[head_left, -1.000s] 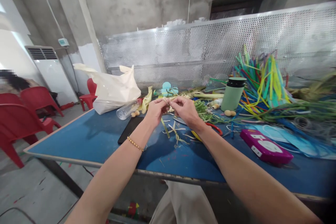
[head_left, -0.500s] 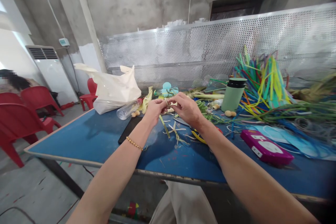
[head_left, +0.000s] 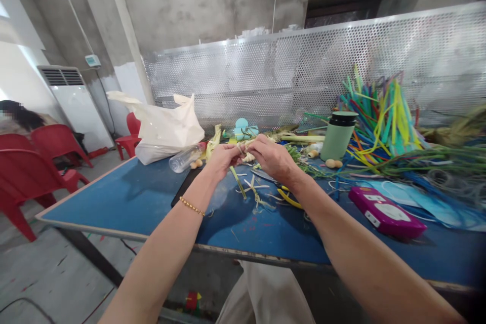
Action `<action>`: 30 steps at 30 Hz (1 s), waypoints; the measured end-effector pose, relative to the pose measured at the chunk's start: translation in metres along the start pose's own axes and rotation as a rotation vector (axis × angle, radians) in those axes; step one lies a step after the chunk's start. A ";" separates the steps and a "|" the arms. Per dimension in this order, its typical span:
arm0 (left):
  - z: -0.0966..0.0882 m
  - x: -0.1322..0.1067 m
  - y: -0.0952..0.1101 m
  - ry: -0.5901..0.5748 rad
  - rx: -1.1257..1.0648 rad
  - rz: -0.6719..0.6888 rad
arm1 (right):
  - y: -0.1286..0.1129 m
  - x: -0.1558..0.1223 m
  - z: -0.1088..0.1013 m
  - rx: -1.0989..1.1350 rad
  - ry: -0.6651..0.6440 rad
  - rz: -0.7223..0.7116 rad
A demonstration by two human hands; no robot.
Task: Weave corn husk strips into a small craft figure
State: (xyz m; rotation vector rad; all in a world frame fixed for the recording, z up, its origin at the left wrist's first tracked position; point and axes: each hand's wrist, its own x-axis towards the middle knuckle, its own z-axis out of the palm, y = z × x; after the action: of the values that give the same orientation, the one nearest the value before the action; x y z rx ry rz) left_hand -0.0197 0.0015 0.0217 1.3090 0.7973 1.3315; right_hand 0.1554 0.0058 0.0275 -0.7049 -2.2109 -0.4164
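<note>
On the left of the blue surface [head_left: 125, 202] lie a white bag [head_left: 163, 129] and a clear bottle [head_left: 184, 158]. Left hand [head_left: 221, 158]: grip pinched closed on a pale leaf strip [head_left: 243, 152], apparently knotted, held just above the middle of the surface. Right hand [head_left: 272, 158]: grip closed on the same strip. A green cup [head_left: 337, 136] stands further right, beside the coloured strips [head_left: 379, 111].

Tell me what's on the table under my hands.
Pale leaf scraps and scissors, partly covered by your wrist. The right hand and left hand pinch a woven strip.
</note>
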 end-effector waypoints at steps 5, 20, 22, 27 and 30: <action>-0.001 -0.001 0.000 -0.017 -0.010 -0.019 | -0.003 0.000 -0.002 -0.073 -0.055 0.006; -0.001 0.001 -0.003 -0.026 0.051 -0.005 | 0.001 -0.001 0.005 0.048 -0.012 0.094; -0.001 0.001 -0.003 -0.031 0.042 -0.008 | 0.001 0.000 0.005 0.082 0.008 0.110; -0.001 0.000 -0.003 -0.049 0.003 -0.018 | 0.002 0.001 0.006 0.156 0.044 0.172; -0.001 0.001 -0.003 -0.058 -0.010 -0.027 | 0.003 0.002 0.007 0.190 0.066 0.218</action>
State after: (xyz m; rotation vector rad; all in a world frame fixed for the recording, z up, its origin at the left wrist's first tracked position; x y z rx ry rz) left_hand -0.0201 0.0032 0.0186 1.3188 0.7653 1.2686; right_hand 0.1520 0.0121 0.0249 -0.8061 -2.0519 -0.1163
